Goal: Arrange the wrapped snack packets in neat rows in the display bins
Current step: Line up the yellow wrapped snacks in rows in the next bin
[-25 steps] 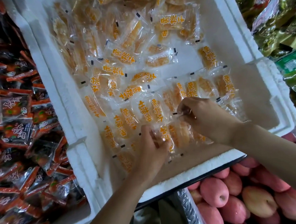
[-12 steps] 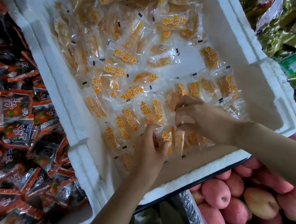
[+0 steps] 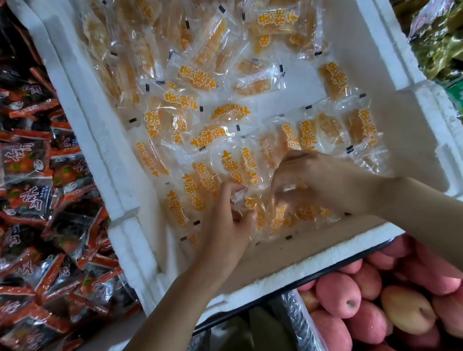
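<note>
Orange snack packets (image 3: pixel 251 168): in the white foam bin (image 3: pixel 90 136); rows at its near end, a loose heap at its far end.
Left hand (image 3: pixel 228 219): at the bin's near end, fingers curled, pinching one packet's clear end.
Right hand (image 3: pixel 318 180): just beside it, fingers curled on a packet, maybe two; it is blurry.
Red and black packets (image 3: pixel 20 190): left of the bin.
Apples (image 3: pixel 370 302): just past the bin's near wall.

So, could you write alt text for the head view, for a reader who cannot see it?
A person's left hand and right hand pinch orange-printed packets in the near rows of a white foam bin; farther packets lie in a loose heap. To the left lie dark red packets, and apples lie in front at right.
</note>
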### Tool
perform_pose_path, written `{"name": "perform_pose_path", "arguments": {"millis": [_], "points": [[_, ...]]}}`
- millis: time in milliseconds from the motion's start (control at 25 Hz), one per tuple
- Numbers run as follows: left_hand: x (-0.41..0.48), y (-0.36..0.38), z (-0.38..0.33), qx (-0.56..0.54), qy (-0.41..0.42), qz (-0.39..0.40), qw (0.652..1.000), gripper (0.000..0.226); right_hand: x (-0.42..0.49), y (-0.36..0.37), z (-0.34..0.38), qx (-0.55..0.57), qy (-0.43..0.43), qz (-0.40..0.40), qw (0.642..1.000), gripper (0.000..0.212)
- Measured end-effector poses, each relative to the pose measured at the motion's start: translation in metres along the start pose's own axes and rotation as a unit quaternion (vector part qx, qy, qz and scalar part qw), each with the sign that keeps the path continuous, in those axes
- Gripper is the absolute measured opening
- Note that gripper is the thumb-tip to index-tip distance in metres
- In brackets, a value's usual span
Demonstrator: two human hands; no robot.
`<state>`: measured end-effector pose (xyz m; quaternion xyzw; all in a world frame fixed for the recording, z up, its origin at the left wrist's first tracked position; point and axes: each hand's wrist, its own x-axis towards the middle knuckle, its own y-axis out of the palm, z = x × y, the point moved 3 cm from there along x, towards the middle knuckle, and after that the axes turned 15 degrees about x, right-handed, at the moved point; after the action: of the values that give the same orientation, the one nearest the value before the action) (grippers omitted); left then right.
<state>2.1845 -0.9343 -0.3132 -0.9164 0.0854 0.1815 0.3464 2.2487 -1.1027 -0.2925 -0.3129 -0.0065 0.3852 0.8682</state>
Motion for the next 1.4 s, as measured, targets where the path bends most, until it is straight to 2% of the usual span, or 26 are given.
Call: {"name": "perform_pose_path", "arguments": {"millis": [80,120,160,240,320,360,520,600,720,840,920,1000,1080,1120,1240,1320,1400], "points": [[-0.001,-0.001,-0.001,-0.005,0.006,0.003,1.000,0.041,0.004,-0.008,0.004,0.112,0.029,-0.056,0.992,0.007],[-0.001,0.000,-0.001,-0.006,0.015,0.005,1.000,0.044,0.005,-0.013,0.005,0.114,0.031,-0.084,0.989,0.007],[-0.001,0.002,-0.001,-0.002,0.025,0.011,1.000,0.047,0.006,-0.015,0.004,0.089,0.034,-0.090,0.991,0.009],[-0.002,0.008,0.000,0.027,0.054,0.019,0.998,0.051,0.006,-0.008,-0.002,0.021,0.040,-0.046,0.998,0.012],[-0.001,0.013,-0.002,0.091,0.095,0.004,0.991,0.047,0.005,0.004,-0.007,-0.053,0.042,-0.017,0.998,0.014],[0.000,0.014,-0.003,0.144,0.124,-0.013,0.982,0.047,0.005,0.008,-0.008,-0.097,0.017,-0.023,0.995,0.013],[0.002,0.013,-0.001,0.362,0.215,-0.102,0.901,0.061,0.002,0.014,-0.005,-0.207,-0.110,-0.069,0.970,0.025],[-0.001,0.008,-0.001,0.392,0.230,-0.128,0.882,0.055,-0.002,0.014,-0.003,-0.222,-0.130,-0.064,0.964,0.030],[0.004,-0.011,-0.013,0.346,0.255,-0.155,0.889,0.036,-0.003,0.002,0.007,-0.192,-0.141,-0.080,0.968,0.018],[0.042,-0.043,-0.030,0.321,0.233,-0.186,0.899,0.031,0.027,-0.031,0.014,-0.148,-0.132,-0.194,0.961,0.021],[0.075,-0.060,-0.039,0.375,0.175,-0.162,0.896,0.037,0.059,-0.048,0.006,-0.176,-0.058,-0.234,0.954,0.036],[0.101,-0.065,-0.042,0.459,0.123,-0.114,0.872,0.047,0.090,-0.059,-0.007,-0.206,0.021,-0.211,0.955,0.047],[0.114,-0.062,-0.042,0.538,0.111,-0.099,0.830,0.049,0.108,-0.061,-0.013,-0.245,0.046,-0.190,0.950,0.046],[0.118,-0.061,-0.042,0.553,0.111,-0.102,0.819,0.048,0.113,-0.061,-0.014,-0.270,0.047,-0.183,0.944,0.045],[0.120,-0.061,-0.043,0.532,0.111,-0.116,0.832,0.036,0.119,-0.067,-0.013,-0.285,0.073,-0.178,0.939,0.037],[0.113,-0.066,-0.047,0.474,0.123,-0.118,0.864,0.026,0.112,-0.072,-0.006,-0.262,0.083,-0.196,0.941,0.033],[0.098,-0.079,-0.056,0.376,0.157,-0.171,0.897,0.017,0.094,-0.077,0.006,-0.198,0.058,-0.263,0.942,0.030]]}}
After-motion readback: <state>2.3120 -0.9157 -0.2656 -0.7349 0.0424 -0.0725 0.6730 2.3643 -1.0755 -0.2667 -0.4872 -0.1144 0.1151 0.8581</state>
